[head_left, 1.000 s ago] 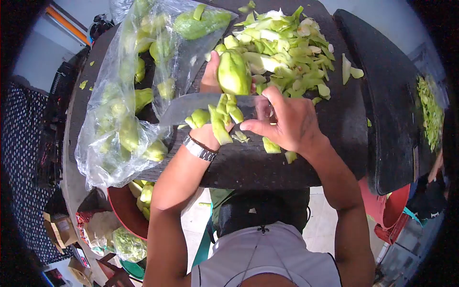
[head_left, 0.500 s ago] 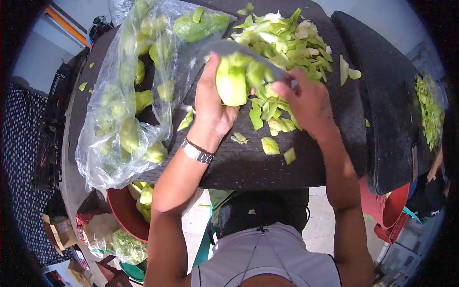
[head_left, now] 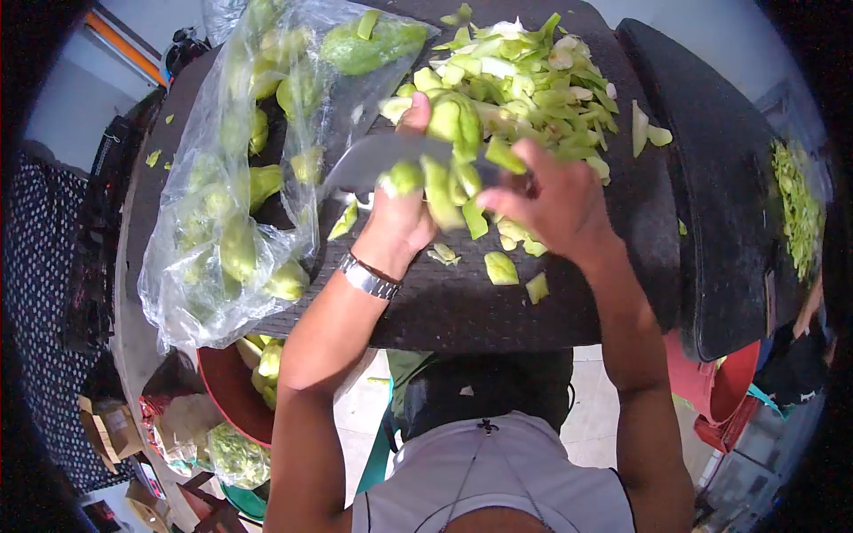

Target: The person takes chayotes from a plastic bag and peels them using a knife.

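A green chayote (head_left: 455, 123) is held in my left hand (head_left: 400, 213), whose thumb shows on its left side; the blade hides part of the hand. My right hand (head_left: 564, 197) is closed round the handle of a wide knife (head_left: 369, 160). The blade, blurred by motion, points left across my left hand, just below the chayote, with several green peel pieces on it. Right behind the chayote lies a heap of peelings (head_left: 542, 89). A few loose pieces (head_left: 501, 268) lie on the dark table (head_left: 480, 320) near its front edge.
A clear plastic bag (head_left: 191, 266) of chayotes covers the table's left side, with a larger green one (head_left: 373, 46) at the back. A black board (head_left: 711, 178) stands at the right. Red tubs (head_left: 233, 404) sit below on both sides.
The knife swung up over the chayote and is now back low, pointing left, with peel on its blade. The chayote has tilted in my left hand. More peelings lie beside the heap.
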A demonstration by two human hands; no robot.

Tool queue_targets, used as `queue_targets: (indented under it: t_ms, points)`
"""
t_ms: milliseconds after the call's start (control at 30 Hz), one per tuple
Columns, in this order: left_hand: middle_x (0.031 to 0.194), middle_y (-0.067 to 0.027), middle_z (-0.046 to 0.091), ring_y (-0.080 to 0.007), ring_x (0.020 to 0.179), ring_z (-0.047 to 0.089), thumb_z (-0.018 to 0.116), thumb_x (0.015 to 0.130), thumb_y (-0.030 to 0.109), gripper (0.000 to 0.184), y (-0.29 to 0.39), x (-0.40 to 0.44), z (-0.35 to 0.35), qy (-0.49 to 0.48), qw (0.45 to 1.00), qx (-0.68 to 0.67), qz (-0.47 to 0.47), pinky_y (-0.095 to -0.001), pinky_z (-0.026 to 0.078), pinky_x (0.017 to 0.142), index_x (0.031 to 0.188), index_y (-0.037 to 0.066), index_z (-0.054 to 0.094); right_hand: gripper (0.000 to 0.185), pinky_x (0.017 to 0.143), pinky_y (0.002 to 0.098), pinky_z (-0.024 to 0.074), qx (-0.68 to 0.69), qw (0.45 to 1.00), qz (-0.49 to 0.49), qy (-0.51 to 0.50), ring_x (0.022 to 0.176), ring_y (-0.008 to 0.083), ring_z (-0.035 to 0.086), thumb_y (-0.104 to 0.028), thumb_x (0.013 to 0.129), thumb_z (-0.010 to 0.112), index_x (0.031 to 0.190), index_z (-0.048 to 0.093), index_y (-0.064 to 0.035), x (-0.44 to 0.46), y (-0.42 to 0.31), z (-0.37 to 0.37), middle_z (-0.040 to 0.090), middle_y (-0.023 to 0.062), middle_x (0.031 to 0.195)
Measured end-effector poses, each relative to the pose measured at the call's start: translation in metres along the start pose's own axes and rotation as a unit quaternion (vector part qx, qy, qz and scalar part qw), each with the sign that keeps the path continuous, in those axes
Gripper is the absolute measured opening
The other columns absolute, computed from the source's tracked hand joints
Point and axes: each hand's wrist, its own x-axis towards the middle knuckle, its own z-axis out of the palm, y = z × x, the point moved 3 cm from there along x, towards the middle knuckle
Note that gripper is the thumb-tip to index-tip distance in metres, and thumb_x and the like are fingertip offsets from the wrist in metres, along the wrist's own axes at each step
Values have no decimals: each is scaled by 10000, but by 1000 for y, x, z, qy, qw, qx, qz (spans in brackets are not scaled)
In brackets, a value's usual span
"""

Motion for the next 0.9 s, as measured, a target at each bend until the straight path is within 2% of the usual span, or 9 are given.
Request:
queue_targets:
  t_ms: [100,200,233,333,400,500,667,800,900]
  points:
    - [1094,-114,719,-277,913,693,411,1079,512,504,2,-1,-2,32,999,9,-4,-413,548,721,1225,80,626,653,740,484,565,-49,992,117,22,801,388,731,-672,886,669,1091,655,-53,9,22,-24,701,192,776]
    - [1097,-118,717,-276,914,695,410,1079,517,509,4,-2,3,24,999,-21,-4,-416,542,712,1235,80,620,650,759,492,560,2,983,182,-2,826,385,731,-659,885,681,1106,654,-49,13,28,-30,704,215,808]
    - [1108,-121,714,-279,950,696,419,1071,538,530,2,0,-1,24,999,-36,-8,-436,562,792,1265,86,616,641,728,490,563,38,982,187,-13,782,389,731,-661,864,704,1072,653,-56,12,19,-28,704,194,773]
    - [1065,-87,707,-218,937,692,446,1065,556,538,-7,1,-9,57,994,-89,18,-396,583,806,1194,66,628,460,581,428,509,27,999,22,13,591,296,660,-466,899,755,1046,618,-53,-1,-8,-12,623,129,652]
    - [1028,-91,733,-213,954,702,516,1041,545,513,-6,1,-8,-63,989,-121,-57,-383,578,863,1179,73,661,462,574,379,530,27,999,-16,2,581,248,671,-427,843,826,1009,610,-54,-5,-18,-2,656,71,676]
    - [1105,-89,726,-213,994,697,516,1029,575,554,-8,5,-9,31,999,-40,-6,-383,567,903,1219,71,646,489,551,328,536,13,998,-62,21,570,196,683,-415,787,880,963,604,-51,-6,-16,7,677,18,687]
    - [1270,-114,693,-263,1173,659,425,1061,562,596,-10,2,-11,-56,993,-100,-42,-431,499,1060,1335,63,603,500,551,336,543,1,997,-72,22,577,199,692,-449,785,873,935,590,-65,-7,-14,8,675,14,674]
    - [1240,-109,695,-248,1126,672,470,1035,573,597,-11,5,-15,-66,994,-78,-49,-413,538,993,1318,64,601,540,565,345,548,-40,996,-73,30,587,223,699,-506,769,864,963,610,-71,-6,-12,7,681,30,674]
    - [1131,-90,713,-218,985,703,526,1002,572,580,-6,-4,-2,2,1000,-8,-28,-380,584,864,1264,62,611,673,633,474,573,-51,998,-22,21,637,356,724,-682,779,768,1037,611,-81,-2,-3,-1,703,99,678]
